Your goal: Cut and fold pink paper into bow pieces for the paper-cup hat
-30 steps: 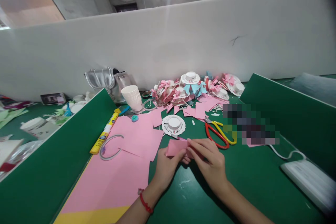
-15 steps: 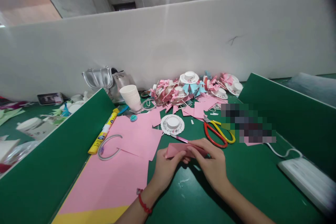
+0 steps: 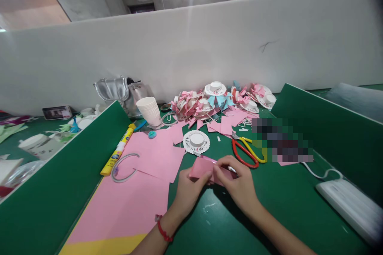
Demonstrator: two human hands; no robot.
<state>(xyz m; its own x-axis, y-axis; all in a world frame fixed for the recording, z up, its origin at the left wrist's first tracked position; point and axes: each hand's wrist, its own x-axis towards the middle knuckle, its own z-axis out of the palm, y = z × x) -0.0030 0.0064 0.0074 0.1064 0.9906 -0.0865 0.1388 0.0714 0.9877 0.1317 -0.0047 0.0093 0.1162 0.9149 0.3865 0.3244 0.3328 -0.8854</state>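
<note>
A small folded piece of pink paper (image 3: 201, 168) is held between both hands just above the green table (image 3: 278, 207). My left hand (image 3: 187, 191) pinches its near left side; a red cord circles that wrist. My right hand (image 3: 237, 185) pinches the right part, fingers curled over the fold. A white paper-cup hat (image 3: 196, 141) with a fringed brim lies just beyond the paper, and red-and-yellow scissors (image 3: 247, 152) lie to the right of it.
Large pink sheets (image 3: 131, 203) cover the left of the table, with a yellow glue stick (image 3: 117, 152), a clear hoop (image 3: 122, 167) and stacked paper cups (image 3: 149, 111). Finished pink and blue hats (image 3: 218, 99) pile at the back by the white partition. A white box (image 3: 350, 205) lies right.
The pink paper has been turned and lifted slightly between the fingers; my right hand has shifted a little left over the fold. The rest of the table is unchanged.
</note>
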